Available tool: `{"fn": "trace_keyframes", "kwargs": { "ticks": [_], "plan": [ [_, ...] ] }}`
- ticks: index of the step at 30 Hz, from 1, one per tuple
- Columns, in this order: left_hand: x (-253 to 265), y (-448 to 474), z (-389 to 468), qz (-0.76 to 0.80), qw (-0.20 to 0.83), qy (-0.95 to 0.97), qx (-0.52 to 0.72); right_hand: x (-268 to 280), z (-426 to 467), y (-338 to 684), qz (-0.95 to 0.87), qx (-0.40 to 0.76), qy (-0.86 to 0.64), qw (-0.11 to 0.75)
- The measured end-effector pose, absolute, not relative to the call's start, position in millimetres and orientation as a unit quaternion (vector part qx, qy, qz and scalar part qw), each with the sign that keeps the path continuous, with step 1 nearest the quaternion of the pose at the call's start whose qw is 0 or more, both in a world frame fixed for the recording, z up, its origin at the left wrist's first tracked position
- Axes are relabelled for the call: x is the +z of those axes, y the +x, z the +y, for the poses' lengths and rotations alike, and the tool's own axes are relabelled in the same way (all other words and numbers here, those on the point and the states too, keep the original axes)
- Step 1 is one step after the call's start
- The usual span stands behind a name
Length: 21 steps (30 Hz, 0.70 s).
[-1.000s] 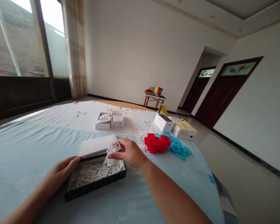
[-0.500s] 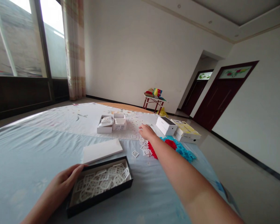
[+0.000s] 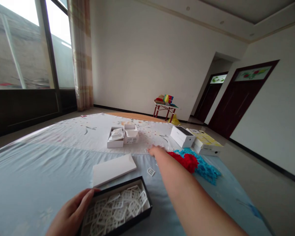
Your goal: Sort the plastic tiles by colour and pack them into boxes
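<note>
My left hand (image 3: 73, 208) grips the left edge of an open black box (image 3: 147, 209), thumb over the rim. Inside lies a heap of small white lattice pieces (image 3: 118, 205), shaped like little windows. My right hand (image 3: 157, 150) reaches far across the cloth, fingers pointing down beside a white piece (image 3: 146, 150); they are blurred, and whether they hold anything is hidden. A single window-shaped piece (image 3: 151, 171) lies on the cloth between the box and my right forearm. Red pieces (image 3: 186, 162) and blue pieces (image 3: 210, 170) are heaped right of that hand.
A flat white lid (image 3: 114, 168) lies behind the black box. Farther back stand a small open white box (image 3: 115, 142) and another beside it (image 3: 131, 139). A white phone box (image 3: 183, 137) and a yellow-topped box (image 3: 207, 142) stand at the right, on the flowered cloth (image 3: 51, 170).
My right hand has come down onto the cloth, and the loose white pieces near it are now mostly covered by the hand and forearm. The view has shifted; my left hand stays on the box.
</note>
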<state>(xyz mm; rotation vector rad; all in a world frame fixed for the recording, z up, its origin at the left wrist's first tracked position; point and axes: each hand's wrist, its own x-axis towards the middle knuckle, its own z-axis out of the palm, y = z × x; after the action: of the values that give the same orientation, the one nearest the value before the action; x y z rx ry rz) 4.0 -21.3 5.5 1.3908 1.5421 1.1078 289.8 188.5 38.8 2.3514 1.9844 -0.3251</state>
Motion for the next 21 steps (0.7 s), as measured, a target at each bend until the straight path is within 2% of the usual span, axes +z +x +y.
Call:
{"fn": "trace_keyframes", "kwargs": {
  "ticks": [5,10,21],
  "plan": [
    [-10.7,-4.0,-12.1,0.596,0.41,0.543,0.426,19.6,177.8,286.3,0.601,-0.131,0.788,0.032],
    [-18.9,-9.9,-5.0,0.62,0.371,0.537,0.435,15.6,152.2,287.0,0.653,-0.134,0.745,0.01],
    [-12.9,-9.9,-5.8,0.632,0.398,0.52,0.415,11.9,83.3,283.4,0.754,-0.131,0.644,-0.024]
  ]
}}
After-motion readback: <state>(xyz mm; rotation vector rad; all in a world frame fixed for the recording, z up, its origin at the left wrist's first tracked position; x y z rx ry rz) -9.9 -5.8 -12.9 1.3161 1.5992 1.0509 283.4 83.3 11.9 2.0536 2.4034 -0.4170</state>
